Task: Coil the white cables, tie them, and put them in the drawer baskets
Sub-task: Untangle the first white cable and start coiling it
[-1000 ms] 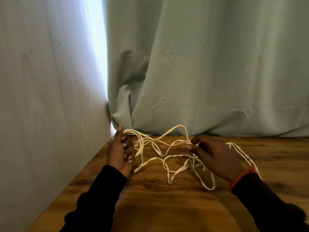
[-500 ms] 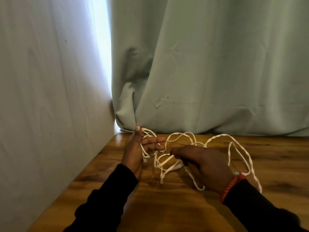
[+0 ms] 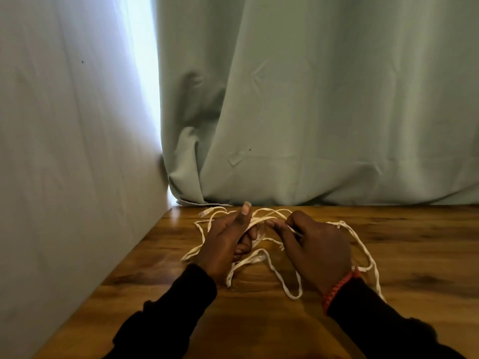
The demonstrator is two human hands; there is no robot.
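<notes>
A long white cable [image 3: 277, 274] lies in loose tangled loops on the wooden table [image 3: 414, 255], near its far left corner. My left hand [image 3: 223, 244] grips several strands of it, thumb pointing up and fingers curled round them. My right hand [image 3: 316, 244] pinches a strand just to the right, its fingertips almost touching the left hand. One loop trails past my right wrist, which wears a red braided band [image 3: 339, 288]. A cable end with a plug [image 3: 206, 211] lies beyond my left hand. No drawer or basket is in view.
A pale wall [image 3: 64, 177] runs along the table's left edge. Grey-green curtains [image 3: 311, 112] hang along the far edge, with a bright gap [image 3: 142, 73] between them.
My hands have come together: the right hand moved left toward the left hand. The left hand's fingers curled round the gathered strands, and the loops drew in closer.
</notes>
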